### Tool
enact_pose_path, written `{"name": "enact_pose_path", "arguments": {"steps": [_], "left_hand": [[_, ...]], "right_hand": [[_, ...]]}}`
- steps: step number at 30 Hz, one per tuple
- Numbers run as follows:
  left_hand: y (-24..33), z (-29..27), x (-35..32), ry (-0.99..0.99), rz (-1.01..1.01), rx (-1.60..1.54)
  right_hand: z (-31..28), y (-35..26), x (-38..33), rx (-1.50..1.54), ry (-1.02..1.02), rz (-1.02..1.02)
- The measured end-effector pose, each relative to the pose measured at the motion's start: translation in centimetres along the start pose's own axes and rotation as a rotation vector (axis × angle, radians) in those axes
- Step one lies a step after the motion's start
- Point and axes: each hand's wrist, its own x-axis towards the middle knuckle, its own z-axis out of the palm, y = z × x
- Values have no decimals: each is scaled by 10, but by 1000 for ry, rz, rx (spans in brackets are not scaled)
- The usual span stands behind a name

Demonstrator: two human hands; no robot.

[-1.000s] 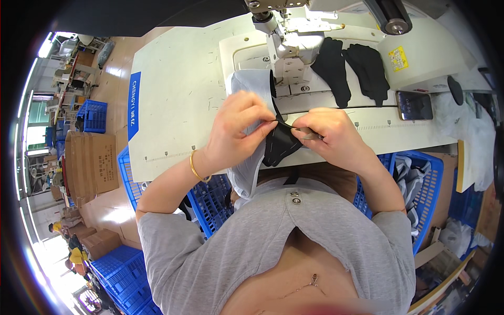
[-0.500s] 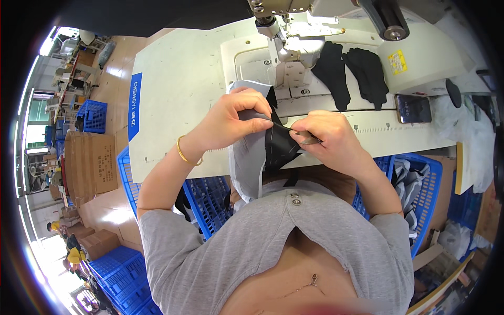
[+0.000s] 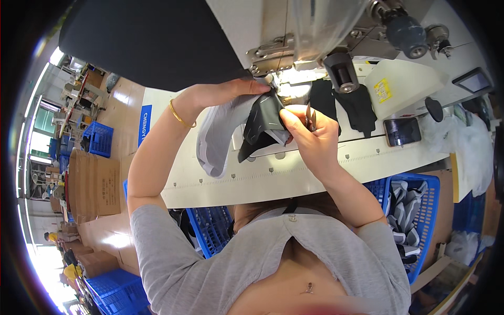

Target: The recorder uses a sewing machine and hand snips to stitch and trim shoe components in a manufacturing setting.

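Note:
My left hand (image 3: 223,93) grips the top edge of a grey and black fabric piece (image 3: 236,131) and holds it up under the head of the sewing machine (image 3: 294,37). My right hand (image 3: 310,131) pinches the black part of the same piece from the right, with a small metal snip (image 3: 310,116) between its fingers. The fabric hangs folded over the white table (image 3: 294,173). A gold bangle (image 3: 181,115) sits on my left wrist.
Black cut pieces (image 3: 341,105) lie on the table behind my right hand, beside a phone (image 3: 401,131) and a white machine cover (image 3: 399,84). A blue crate (image 3: 415,210) with fabric parts stands at the right, another blue crate (image 3: 210,226) under the table. Cardboard boxes (image 3: 92,184) stand left.
Both hands have lifted the fabric piece up and away from the table edge toward the machine head. The view has come much closer to the machine.

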Motion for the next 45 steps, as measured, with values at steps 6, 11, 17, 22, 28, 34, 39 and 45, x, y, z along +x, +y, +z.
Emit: {"name": "enact_pose_path", "arguments": {"steps": [6,11,17,22,28,34,39,45], "left_hand": [[16,1,22,-123,-302,250],[13,-4,20,-84,-248,209],[6,-5,17,-36,-171,147],[2,-6,19,7,-109,88],[-13,-23,10,28,-32,15],[-5,-20,-34,88,16,-35],[20,69,-68,711,410,931],[-4,100,-35,900,683,1242]], "right_hand": [[-8,3,10,99,-8,31],[-5,4,12,116,45,23],[-8,8,11,123,51,18],[-6,7,10,106,49,34],[-6,5,11,108,80,51],[-2,-1,12,39,0,14],[-6,-1,7,-27,38,22],[-2,0,7,33,22,31]]}}
